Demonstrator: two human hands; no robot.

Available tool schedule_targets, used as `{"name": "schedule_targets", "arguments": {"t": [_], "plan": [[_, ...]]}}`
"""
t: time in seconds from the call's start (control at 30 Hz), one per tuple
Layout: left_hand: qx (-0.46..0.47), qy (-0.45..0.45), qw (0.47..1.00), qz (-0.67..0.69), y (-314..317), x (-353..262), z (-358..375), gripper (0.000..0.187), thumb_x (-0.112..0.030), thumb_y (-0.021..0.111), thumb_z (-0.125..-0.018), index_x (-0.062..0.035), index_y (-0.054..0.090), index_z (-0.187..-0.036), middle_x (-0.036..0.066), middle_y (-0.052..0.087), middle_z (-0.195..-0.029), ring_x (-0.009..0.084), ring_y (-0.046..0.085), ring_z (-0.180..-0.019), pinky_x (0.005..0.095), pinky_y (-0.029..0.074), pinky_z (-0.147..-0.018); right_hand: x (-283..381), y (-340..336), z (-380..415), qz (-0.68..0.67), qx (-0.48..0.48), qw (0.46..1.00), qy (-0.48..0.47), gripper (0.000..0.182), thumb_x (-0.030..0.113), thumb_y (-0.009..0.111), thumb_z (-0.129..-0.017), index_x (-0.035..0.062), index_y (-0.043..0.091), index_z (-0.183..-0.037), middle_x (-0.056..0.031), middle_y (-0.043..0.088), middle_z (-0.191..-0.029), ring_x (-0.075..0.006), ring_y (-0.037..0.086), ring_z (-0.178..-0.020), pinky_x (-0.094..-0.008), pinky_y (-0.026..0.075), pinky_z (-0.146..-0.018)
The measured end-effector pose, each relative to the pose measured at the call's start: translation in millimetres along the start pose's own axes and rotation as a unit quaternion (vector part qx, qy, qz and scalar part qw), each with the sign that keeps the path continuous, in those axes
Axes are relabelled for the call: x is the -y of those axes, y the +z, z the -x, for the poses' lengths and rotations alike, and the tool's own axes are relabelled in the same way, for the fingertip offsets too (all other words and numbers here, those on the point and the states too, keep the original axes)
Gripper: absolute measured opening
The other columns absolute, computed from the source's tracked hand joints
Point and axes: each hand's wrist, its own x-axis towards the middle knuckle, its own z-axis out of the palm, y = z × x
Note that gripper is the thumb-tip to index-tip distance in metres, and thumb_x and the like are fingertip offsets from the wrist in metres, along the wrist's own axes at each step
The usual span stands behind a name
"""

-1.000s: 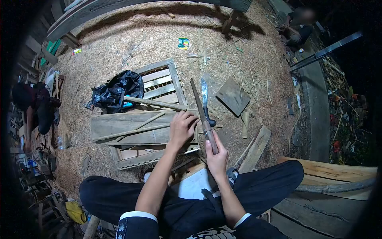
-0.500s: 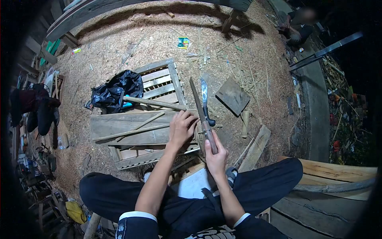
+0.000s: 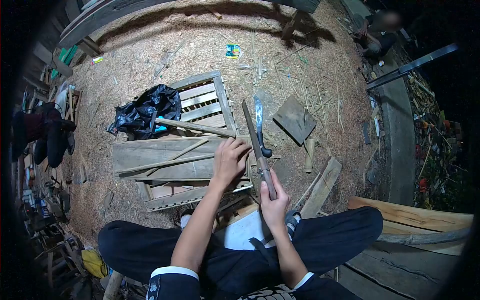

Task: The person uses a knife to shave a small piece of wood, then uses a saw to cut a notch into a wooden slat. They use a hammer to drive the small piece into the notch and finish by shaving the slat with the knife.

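My right hand [image 3: 274, 202] is closed around the wooden handle of a long knife [image 3: 253, 131], whose narrow dark blade points away from me. My left hand [image 3: 231, 162] has its fingers curled at the end of a thin wooden strip [image 3: 172, 164], close beside the blade. That strip extends leftward over a wide grey board [image 3: 127, 155], which rests on a slatted wooden crate [image 3: 222, 102]. The fingers hide the strip's near end. A second knife [image 3: 259, 117] with a black handle lies just beyond the blade.
A black plastic bag [image 3: 150, 110] and a wooden-handled tool [image 3: 195, 127] lie on the crate. Right of the knives are a square board [image 3: 295, 120] and a short wooden piece [image 3: 310, 155]. Planks [image 3: 425, 215] are at right. Another person [image 3: 372, 37] sits far right.
My right hand and the long knife have shifted slightly toward me and to the right. My left hand stays at the strip's end. The whole view has moved a little.
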Motion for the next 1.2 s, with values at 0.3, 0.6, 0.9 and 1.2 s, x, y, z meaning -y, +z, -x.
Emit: {"name": "schedule_targets", "arguments": {"t": [0.3, 0.6, 0.9, 1.2], "plan": [[-0.005, 0.011, 1.0, 0.004, 2, 4, 1, 0.017, -0.012, 0.078, -0.083, -0.0087, 0.078, -0.099, 0.006, 0.07, -0.1, 0.0278, 0.063, -0.095, 0.0408, 0.048, -0.081, -14, 0, 14, 0.01, -0.038, 0.997, -0.07, 0.046, 0.014, 0.068, -0.1, -0.0083, 0.06, -0.14, -0.0197, 0.075, -0.121, -0.0157, 0.069, -0.105, -0.0323, 0.054, -0.093], [-0.005, 0.001, 1.0, 0.012, 4, 2, 1, 0.014, -0.015, 0.078, -0.085, -0.0078, 0.077, -0.097, 0.006, 0.07, -0.098, 0.0276, 0.064, -0.095, 0.041, 0.049, -0.08, -12, -7, 16, 0.035, -0.049, 0.993, -0.102, 0.045, 0.015, 0.068, -0.101, -0.0081, 0.061, -0.139, -0.0175, 0.076, -0.115, -0.0138, 0.069, -0.102, -0.031, 0.054, -0.091], [-0.012, 0.003, 1.0, 0.025, 2, 1, 0, 0.013, -0.013, 0.079, -0.084, -0.0073, 0.075, -0.095, 0.007, 0.067, -0.096, 0.0291, 0.062, -0.091, 0.0416, 0.048, -0.078, -12, -1, 18, 0.029, -0.046, 0.995, -0.086, 0.046, 0.013, 0.067, -0.101, -0.0092, 0.059, -0.14, -0.0205, 0.074, -0.121, -0.0162, 0.069, -0.108, -0.0321, 0.053, -0.095], [-0.003, -0.008, 0.999, 0.037, 5, 3, 2, 0.013, -0.013, 0.079, -0.085, -0.0072, 0.075, -0.096, 0.007, 0.066, -0.097, 0.0296, 0.062, -0.092, 0.0421, 0.048, -0.079, -3, -3, 21, 0.021, -0.036, 0.998, -0.054, 0.046, 0.012, 0.067, -0.101, -0.0102, 0.058, -0.14, -0.0233, 0.071, -0.127, -0.0186, 0.069, -0.113, -0.0325, 0.053, -0.097]]}}
